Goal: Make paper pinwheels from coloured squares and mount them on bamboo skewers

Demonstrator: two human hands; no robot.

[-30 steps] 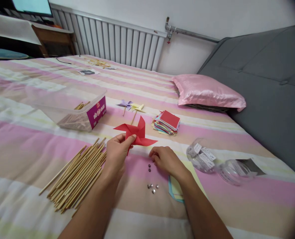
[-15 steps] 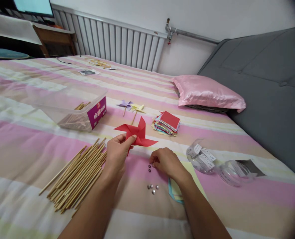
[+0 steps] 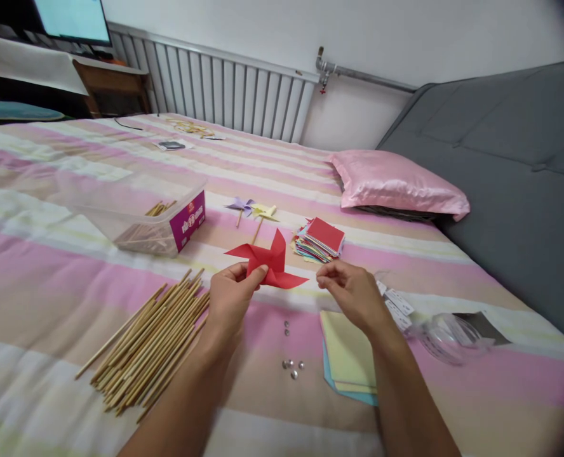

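A red paper pinwheel is pinched at its folded centre by my left hand, thumb on top. My right hand hangs just right of the pinwheel, thumb and fingertips pressed together; whatever is between them is too small to make out. Below the two hands, small dark metal pieces lie on the bedspread, with several shiny round metal pieces nearer me. Yellow paper sheets over blue ones lie partly under my right forearm.
Left lies a pile of wooden sticks, behind it a clear plastic box with more sticks. Finished purple and yellow pinwheels lie beyond my hands, beside a coloured paper stack. Clear round containers and a pink pillow are right.
My right hand has risen from the small dark metal pieces, moving right and away from me. One fewer dark piece shows there. My left hand keeps the red pinwheel nearly in place.
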